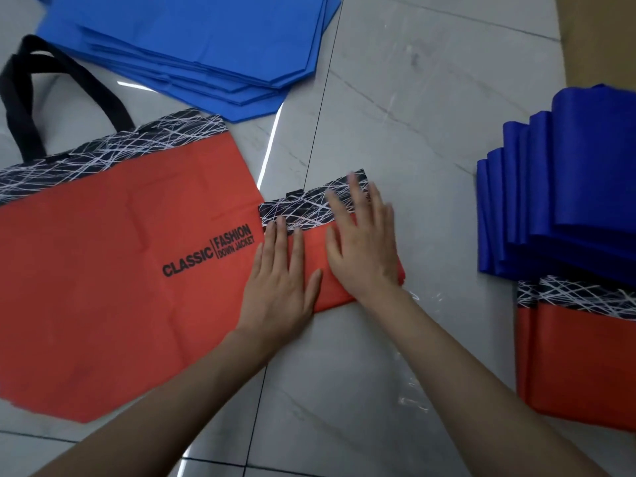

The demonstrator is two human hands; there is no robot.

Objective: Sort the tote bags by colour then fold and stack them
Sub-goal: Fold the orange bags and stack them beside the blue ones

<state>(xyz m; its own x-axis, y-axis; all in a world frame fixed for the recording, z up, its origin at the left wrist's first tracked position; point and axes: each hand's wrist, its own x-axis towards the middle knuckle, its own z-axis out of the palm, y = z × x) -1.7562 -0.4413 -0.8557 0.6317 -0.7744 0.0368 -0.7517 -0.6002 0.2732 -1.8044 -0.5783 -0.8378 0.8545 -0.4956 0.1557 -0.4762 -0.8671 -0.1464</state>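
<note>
Midway: left hand (pixel 278 280) and right hand (pixel 361 249), spread, flatten a red bag (pixel 315 251); folded stacks (pixel 568 201) right of it, unfolded bags (pixel 120 253) left.

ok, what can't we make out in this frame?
Head view:
- folded red bag: its face is mostly covered by the left hand and right hand; the right fingertips are blurred.
- red stack: cut by the right edge, count unknown.
- dark blue stack: cut by the right edge.
- light blue pile: cut by the top edge, count unclear.
- flat red bag: left side out of frame.
</note>
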